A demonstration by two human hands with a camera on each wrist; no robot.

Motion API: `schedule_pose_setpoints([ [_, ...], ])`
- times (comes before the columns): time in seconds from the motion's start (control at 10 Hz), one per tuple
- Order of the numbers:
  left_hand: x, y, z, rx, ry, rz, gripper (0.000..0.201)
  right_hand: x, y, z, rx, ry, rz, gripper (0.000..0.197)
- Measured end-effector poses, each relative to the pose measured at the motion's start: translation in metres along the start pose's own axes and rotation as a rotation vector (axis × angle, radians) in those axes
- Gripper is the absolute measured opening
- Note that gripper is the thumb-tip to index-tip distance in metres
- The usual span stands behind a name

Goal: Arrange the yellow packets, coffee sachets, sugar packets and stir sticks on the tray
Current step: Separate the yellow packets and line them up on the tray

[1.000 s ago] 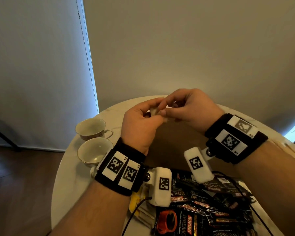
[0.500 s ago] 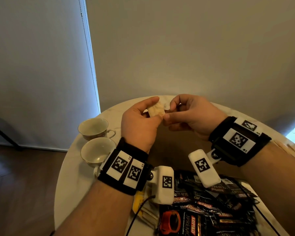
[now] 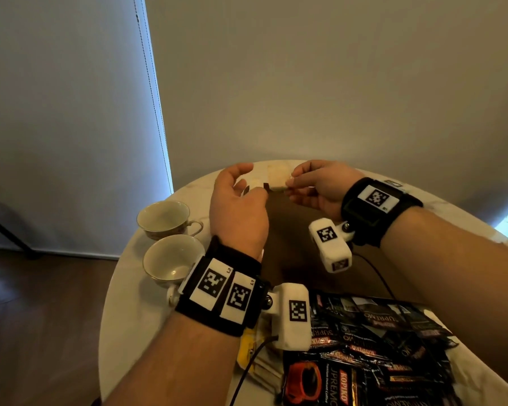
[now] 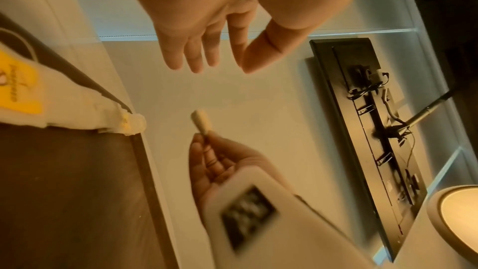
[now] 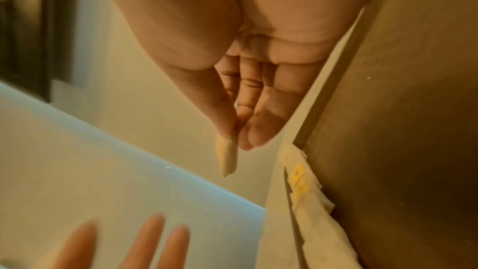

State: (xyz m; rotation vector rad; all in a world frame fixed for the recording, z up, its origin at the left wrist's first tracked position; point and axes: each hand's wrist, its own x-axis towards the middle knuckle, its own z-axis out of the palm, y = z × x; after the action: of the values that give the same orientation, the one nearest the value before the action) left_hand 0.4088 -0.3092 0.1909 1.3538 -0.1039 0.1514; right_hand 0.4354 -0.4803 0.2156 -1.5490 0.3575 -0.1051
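**Pinching a sugar packet above the tray**

Spanning the lower half of the head view, the round table (image 3: 123, 317) carries the dark tray (image 3: 294, 230) at its middle. Coffee sachets (image 3: 379, 347) pile at 5 o'clock, yellow packets (image 3: 248, 347) at 6, two cups (image 3: 170, 259) at 9. The left hand (image 3: 238, 212) hangs spread, fingers straight, holding nothing. The right hand (image 3: 320, 186) pinches one pale sugar packet (image 3: 277, 177) between thumb and forefinger, above the tray's 12 o'clock edge.
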Motion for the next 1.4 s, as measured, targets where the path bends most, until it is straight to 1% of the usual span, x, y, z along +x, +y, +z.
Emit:
schedule_pose_setpoints([
  [0.1,0.000,0.000,0.001,0.021,0.057,-0.046,0.049,0.032,0.012,0.004,-0.009,0.029,0.083,0.016],
  [0.2,0.001,0.001,0.002,0.059,0.093,-0.076,0.050,0.059,0.022,0.009,-0.014,0.063,0.109,0.015],
  [0.3,0.002,0.000,0.002,0.096,0.121,-0.102,0.051,0.080,0.027,0.014,-0.042,0.086,0.104,0.015],
  [0.4,0.003,-0.003,0.005,0.067,0.130,-0.141,0.048,0.097,0.031,0.020,-0.066,0.083,0.092,0.016],
  [0.5,0.001,-0.005,0.009,0.020,0.063,-0.230,0.041,0.109,0.036,0.027,-0.087,0.081,0.081,0.016],
  [0.6,0.000,-0.005,0.009,0.016,0.062,-0.277,0.038,0.121,0.043,0.032,-0.151,0.076,0.087,0.014],
  [0.7,0.000,-0.003,0.009,0.022,0.081,-0.307,0.035,0.127,0.046,0.037,-0.283,0.087,0.109,0.011],
  [0.9,-0.001,-0.003,0.010,-0.003,0.079,-0.343,0.032,0.130,0.042,0.041,-0.333,0.101,0.159,0.007],
  [1.0,-0.001,0.001,0.010,-0.047,0.068,-0.397,0.032,0.125,0.041,0.043,-0.290,0.119,0.181,0.006],
  [1.1,-0.001,0.002,0.008,-0.125,0.083,-0.431,0.033,0.125,0.043,0.037,-0.188,0.123,0.169,0.032],
  [1.2,0.000,0.000,0.006,-0.131,0.074,-0.425,0.034,0.123,0.042,0.037,-0.132,0.182,0.144,0.043],
  [1.3,0.000,-0.001,0.006,-0.103,0.058,-0.407,0.034,0.125,0.038,0.038,-0.594,0.130,-0.019,0.045],
  [1.4,0.000,-0.002,0.005,-0.066,0.042,-0.397,0.035,0.131,0.039,0.041,-0.349,0.187,0.056,0.035],
])
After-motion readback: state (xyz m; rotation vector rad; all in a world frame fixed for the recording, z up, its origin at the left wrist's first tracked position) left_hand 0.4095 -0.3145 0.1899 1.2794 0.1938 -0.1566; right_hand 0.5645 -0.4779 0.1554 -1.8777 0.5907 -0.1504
